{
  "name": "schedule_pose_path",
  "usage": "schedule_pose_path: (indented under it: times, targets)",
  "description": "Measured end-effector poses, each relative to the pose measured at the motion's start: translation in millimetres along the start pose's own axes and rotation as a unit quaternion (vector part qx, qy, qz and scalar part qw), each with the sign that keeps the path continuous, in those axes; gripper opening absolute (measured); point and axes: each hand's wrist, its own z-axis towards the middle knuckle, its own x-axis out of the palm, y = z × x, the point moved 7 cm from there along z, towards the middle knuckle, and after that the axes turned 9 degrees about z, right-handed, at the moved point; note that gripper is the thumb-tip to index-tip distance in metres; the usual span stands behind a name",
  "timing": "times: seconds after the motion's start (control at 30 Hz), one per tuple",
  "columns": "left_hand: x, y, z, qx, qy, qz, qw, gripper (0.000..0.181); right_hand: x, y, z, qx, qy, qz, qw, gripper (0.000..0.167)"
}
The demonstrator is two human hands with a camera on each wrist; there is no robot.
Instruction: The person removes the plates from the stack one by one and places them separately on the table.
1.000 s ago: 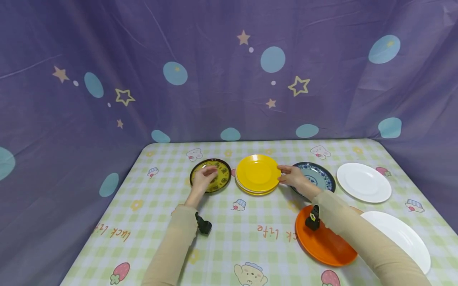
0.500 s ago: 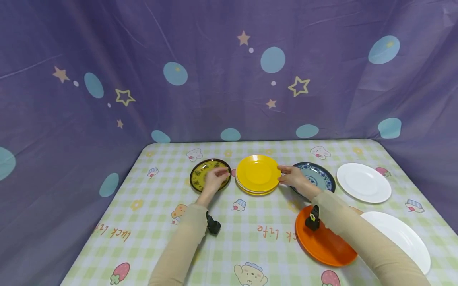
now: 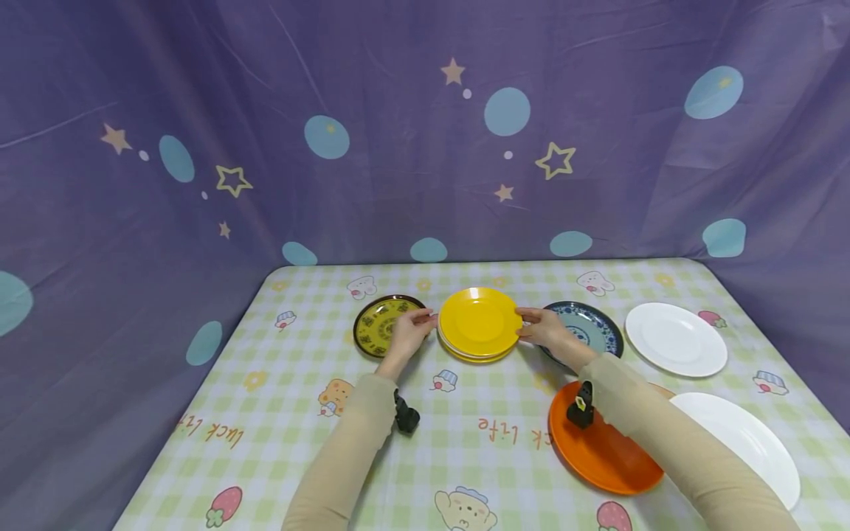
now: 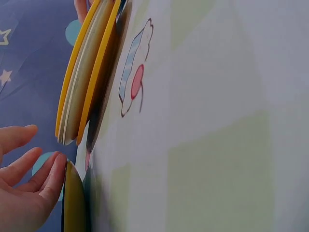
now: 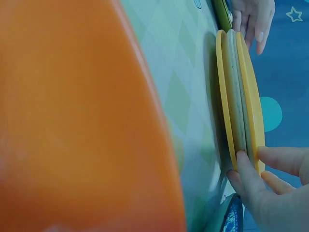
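Observation:
A stack of plates [image 3: 479, 321] lies mid-table: yellow on top and at the bottom, pale plates between them. My right hand [image 3: 547, 332] holds its right rim; in the right wrist view, the thumb [image 5: 248, 174] lies against the edge and other fingers reach over the top yellow plate. My left hand [image 3: 409, 336] is by the stack's left rim, fingers extended and parted. A small gap separates it from the stack in the left wrist view. Beneath that hand sits an olive-yellow patterned plate [image 3: 373, 330] with a dark rim, partly covered by it.
A blue patterned plate [image 3: 600, 333] is partly behind my right hand. Further right lies a white plate [image 3: 676, 339]. Under the right forearm are an orange plate [image 3: 600, 461] and another white plate [image 3: 764, 450]. A purple curtain [image 3: 398, 199] rises behind the table.
My left hand has moved right, from over the olive-yellow plate to the stack's left side, with its fingers spreading. The right hand and the stack look unmoved.

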Motion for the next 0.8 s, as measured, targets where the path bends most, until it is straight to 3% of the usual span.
schedule_pose_path:
  times: [0.23, 0.8]
  targets:
    - [5.7, -4.2, 1.3, 0.006, 0.006, 0.011, 0.9999, 0.032, 1.1, 3.3, -2.9, -0.005, 0.006, -0.004, 1.0000, 0.054]
    - [14.6, -10.1, 3.2, 0.007, 0.000, 0.085, 0.9963, 0.038, 1.2, 2.9, -2.5, -0.012, 0.019, -0.008, 0.9997, 0.054]
